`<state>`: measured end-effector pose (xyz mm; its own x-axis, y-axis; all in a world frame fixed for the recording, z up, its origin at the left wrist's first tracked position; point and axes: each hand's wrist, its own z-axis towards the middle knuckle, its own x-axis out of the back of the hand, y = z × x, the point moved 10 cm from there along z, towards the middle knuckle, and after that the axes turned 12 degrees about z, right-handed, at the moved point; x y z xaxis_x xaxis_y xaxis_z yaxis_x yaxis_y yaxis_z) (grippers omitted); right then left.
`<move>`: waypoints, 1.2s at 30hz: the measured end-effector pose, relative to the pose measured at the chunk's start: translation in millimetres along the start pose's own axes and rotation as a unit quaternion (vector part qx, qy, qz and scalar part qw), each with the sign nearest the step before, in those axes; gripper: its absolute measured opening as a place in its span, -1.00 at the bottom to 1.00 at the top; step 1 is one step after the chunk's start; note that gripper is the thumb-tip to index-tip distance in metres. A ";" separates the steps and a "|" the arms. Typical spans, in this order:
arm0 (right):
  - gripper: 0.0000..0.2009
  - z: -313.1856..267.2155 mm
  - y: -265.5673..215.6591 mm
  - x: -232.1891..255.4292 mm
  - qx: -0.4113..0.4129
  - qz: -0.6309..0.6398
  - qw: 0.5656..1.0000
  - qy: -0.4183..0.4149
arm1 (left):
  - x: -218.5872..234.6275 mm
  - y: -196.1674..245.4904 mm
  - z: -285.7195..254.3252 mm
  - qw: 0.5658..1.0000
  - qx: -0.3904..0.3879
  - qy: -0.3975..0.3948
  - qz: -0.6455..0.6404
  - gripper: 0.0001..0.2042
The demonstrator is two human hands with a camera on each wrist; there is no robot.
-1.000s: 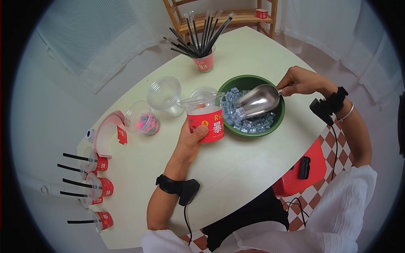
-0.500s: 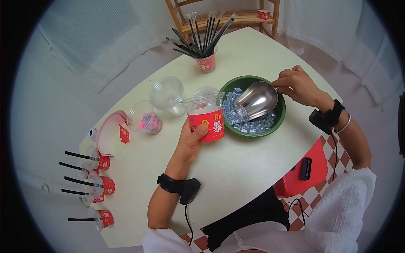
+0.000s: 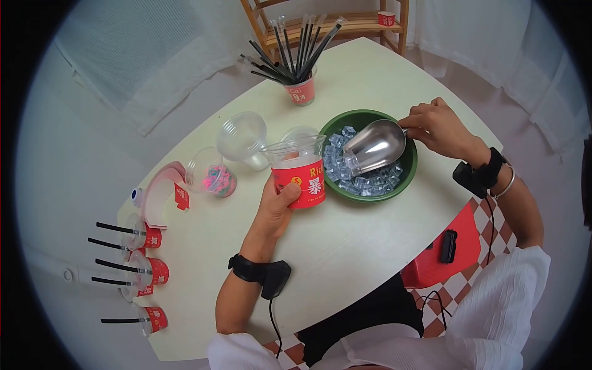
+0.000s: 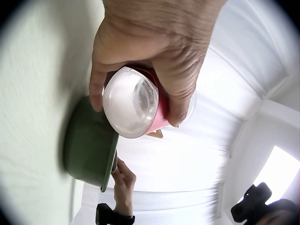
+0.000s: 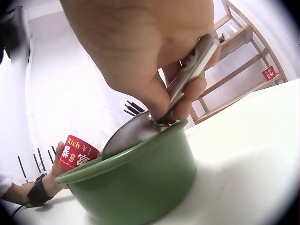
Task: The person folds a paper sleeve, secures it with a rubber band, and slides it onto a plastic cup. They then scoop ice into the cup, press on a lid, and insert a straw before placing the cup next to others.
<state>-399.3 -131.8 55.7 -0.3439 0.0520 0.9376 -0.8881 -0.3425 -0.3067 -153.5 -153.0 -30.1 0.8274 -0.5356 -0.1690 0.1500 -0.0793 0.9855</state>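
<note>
My left hand [image 3: 275, 206] grips a clear cup with a red label [image 3: 307, 185], held just left of the green bowl [image 3: 412, 169]. From below, the left wrist view shows the cup's clear base [image 4: 130, 103] between thumb and fingers. Clear ice cubes [image 3: 370, 185] lie in the bowl. A metal scoop [image 3: 385, 143] rests among them, its mouth towards the cup with some cubes at its lip. My right hand [image 3: 439, 126] pinches the scoop's handle [image 5: 192, 75] above the bowl's rim.
Behind stands a cup of black straws [image 3: 300, 92]. Clear cups [image 3: 242, 137], a cup with pink and green bits [image 3: 219, 180] and a pink holder [image 3: 154, 203] are on the left. Several lidded cups with straws [image 3: 158, 271] line the left edge. A wooden chair [image 3: 345, 28] stands beyond the table.
My right hand and the scoop's handle have shifted slightly, and the scoop has turned a little over the ice. My left hand still holds the cup in nearly the same place.
</note>
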 end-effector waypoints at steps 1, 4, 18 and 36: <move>-0.81 -1.0 -2.4 1.2 0.003 -0.016 1.000 0.003 | -0.3 0.5 -0.1 1.000 0.001 0.002 0.003 -0.04; -0.82 -1.8 -18.2 7.7 0.049 -0.094 0.993 0.046 | -1.0 0.9 0.0 1.000 0.007 -0.001 0.007 -0.02; -0.83 13.4 -11.8 -10.4 -0.035 -0.009 0.994 -0.104 | -5.0 6.0 -4.0 1.000 -0.004 -0.004 0.014 0.01; -0.77 7.3 -14.4 -5.8 -0.020 0.112 0.991 -0.073 | -1.2 5.0 -5.4 1.000 -0.003 -0.004 0.009 0.02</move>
<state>-382.3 -134.1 55.8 -0.4886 -0.1576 0.8581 -0.8072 -0.2917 -0.5132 -150.9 -148.1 -25.1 0.8256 -0.5433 -0.1521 0.1394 -0.0647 0.9881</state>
